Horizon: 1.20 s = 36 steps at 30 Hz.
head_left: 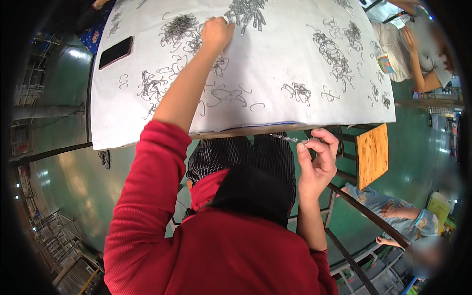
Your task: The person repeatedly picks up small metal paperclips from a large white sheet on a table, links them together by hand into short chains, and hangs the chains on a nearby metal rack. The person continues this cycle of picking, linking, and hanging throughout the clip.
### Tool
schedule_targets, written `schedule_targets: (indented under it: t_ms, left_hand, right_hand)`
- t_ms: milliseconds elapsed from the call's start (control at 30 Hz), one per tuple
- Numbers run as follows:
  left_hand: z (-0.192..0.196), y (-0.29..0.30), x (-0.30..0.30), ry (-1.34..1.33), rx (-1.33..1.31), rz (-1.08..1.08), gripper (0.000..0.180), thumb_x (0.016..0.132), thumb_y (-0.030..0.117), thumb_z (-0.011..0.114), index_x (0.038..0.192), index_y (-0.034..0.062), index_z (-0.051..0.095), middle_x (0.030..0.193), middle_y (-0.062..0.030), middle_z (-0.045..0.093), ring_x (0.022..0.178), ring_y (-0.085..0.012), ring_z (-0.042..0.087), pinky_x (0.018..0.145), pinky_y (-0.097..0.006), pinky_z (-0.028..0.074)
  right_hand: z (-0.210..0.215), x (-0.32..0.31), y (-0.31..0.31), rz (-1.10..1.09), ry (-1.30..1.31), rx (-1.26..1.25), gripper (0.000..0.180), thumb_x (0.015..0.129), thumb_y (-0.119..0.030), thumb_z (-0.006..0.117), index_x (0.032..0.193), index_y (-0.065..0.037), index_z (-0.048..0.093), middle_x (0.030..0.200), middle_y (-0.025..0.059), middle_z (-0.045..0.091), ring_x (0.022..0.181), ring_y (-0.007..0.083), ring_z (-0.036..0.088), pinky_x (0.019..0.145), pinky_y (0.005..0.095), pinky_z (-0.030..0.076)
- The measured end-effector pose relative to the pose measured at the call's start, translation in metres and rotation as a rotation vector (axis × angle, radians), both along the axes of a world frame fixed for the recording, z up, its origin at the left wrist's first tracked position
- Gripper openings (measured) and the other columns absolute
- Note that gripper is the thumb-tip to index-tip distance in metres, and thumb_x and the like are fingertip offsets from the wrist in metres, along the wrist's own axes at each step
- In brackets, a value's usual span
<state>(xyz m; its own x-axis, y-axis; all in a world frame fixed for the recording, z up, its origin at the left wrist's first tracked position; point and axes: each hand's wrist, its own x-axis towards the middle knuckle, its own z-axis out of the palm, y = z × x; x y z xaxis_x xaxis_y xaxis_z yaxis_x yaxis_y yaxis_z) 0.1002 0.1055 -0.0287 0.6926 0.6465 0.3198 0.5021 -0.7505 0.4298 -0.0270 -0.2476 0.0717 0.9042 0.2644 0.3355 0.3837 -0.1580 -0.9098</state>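
- A slender strand of small shiny silver metal pieces (287, 138) hangs just off the near edge of the table, right of the frame's centre, at the fingertips of the person's right hand (318, 164).
- The right hand grasps that strand in a pinch: thumb and index finger are brought close together at its end, with the other fingers bent behind. The exact shape of the pinched end is too small to tell.
- The person's left hand (217, 33), at the top centre of the frame, is turned downward with its fingers bent at the edge of a heap of narrow silver metal pieces (250, 12). Its fingertips are hidden, so one cannot tell whether it grasps a piece.
- Left of that hand lies a tangled cluster of dark grey curved wire hooks (178, 28); a long scatter of similar grey hooks (334, 55) occupies the upper right.
- All these piles rest on a broad table with a white covering (275, 64).
- A black-screened rectangular phone (116, 52) lies on the covering at upper left.
- A yellow-brown wooden stool seat (372, 156) stands right of the right hand.
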Motion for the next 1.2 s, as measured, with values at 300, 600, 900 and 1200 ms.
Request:
schedule_targets:
  t_ms: [300, 600, 900, 1200]
  left_hand:
    - [-0.018, 0.030, 0.034, 0.326, 0.078, -0.181, 0.025, 0.077, 0.017, 0.066, 0.096, 0.0003, 0.066, 0.094, -0.0195, 0.066, 0.086, -0.0315, 0.065, 0.076, -0.040, 0.053]
    - [0.101, -0.158, -0.137, -0.092, -1.164, -0.676, 0.011, 0.085, 0.003, 0.066, 0.095, -0.0005, 0.064, 0.088, -0.0045, 0.068, 0.084, -0.0088, 0.064, 0.076, -0.023, 0.051]
    - [0.112, -0.184, -0.173, -0.246, -1.014, -0.625, 0.013, 0.082, 0.004, 0.070, 0.093, -0.0011, 0.067, 0.084, -0.0043, 0.068, 0.079, -0.0086, 0.063, 0.072, -0.023, 0.050]
    - [0.104, -0.182, -0.196, -0.360, -0.988, -0.586, 0.014, 0.080, 0.002, 0.069, 0.094, 0.0003, 0.067, 0.089, -0.0089, 0.069, 0.084, -0.0151, 0.066, 0.075, -0.028, 0.053]
  right_hand:
    - [-0.007, -0.001, 0.002, 0.033, 0.007, 0.028, 0.016, 0.069, 0.005, 0.075, 0.081, -0.003, 0.066, 0.106, 0.0084, 0.055, 0.089, 0.0192, 0.055, 0.078, 0.0309, 0.045]
    - [-0.022, 0.002, 0.011, 0.067, -0.082, -0.009, 0.018, 0.067, 0.006, 0.075, 0.081, -0.003, 0.067, 0.103, 0.0081, 0.055, 0.080, 0.0161, 0.052, 0.069, 0.0276, 0.044]
    - [-0.017, -0.009, 0.016, 0.030, -0.137, -0.087, 0.017, 0.070, 0.003, 0.075, 0.084, -0.003, 0.067, 0.103, 0.0104, 0.054, 0.092, 0.0216, 0.057, 0.079, 0.0321, 0.047]
    - [-0.025, -0.017, 0.022, 0.073, -0.124, -0.149, 0.018, 0.071, 0.004, 0.074, 0.085, -0.003, 0.066, 0.106, 0.0100, 0.051, 0.093, 0.0220, 0.056, 0.081, 0.0329, 0.046]
